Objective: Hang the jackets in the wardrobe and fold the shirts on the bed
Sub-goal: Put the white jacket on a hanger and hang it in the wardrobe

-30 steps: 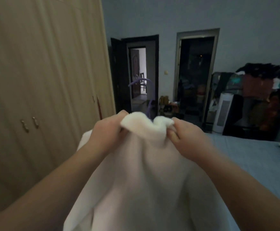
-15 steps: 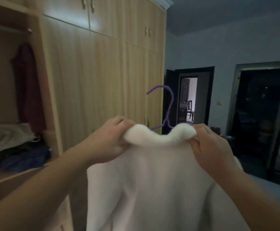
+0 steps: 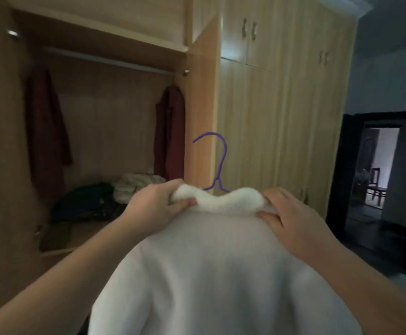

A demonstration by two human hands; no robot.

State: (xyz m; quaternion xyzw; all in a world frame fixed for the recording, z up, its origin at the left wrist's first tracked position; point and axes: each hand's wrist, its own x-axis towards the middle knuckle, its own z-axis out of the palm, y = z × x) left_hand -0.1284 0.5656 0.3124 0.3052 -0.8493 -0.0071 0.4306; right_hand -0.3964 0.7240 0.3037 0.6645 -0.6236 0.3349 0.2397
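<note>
I hold a white fleece jacket [image 3: 216, 269] up in front of me on a purple hanger [image 3: 217, 163], whose hook sticks up above the collar. My left hand [image 3: 158, 209] pinches the left end of the collar and my right hand [image 3: 291, 218] grips the right end. The open wardrobe [image 3: 202, 105] compartment lies ahead and to the left, with a metal rail [image 3: 107, 61] across its top. A dark red jacket [image 3: 170, 134] hangs at the rail's right end and another dark red garment [image 3: 47, 131] at its left.
Folded white clothes [image 3: 136, 184] and a dark pile [image 3: 86, 201] lie on the compartment's floor. Closed wardrobe doors [image 3: 281, 112] run to the right. A dark doorway [image 3: 376, 175] with a chair beyond it stands at the far right.
My view has swung left and up from the bed and doorways to the open wardrobe. The jacket on its hanger has risen, and both hands have kept hold of the collar.
</note>
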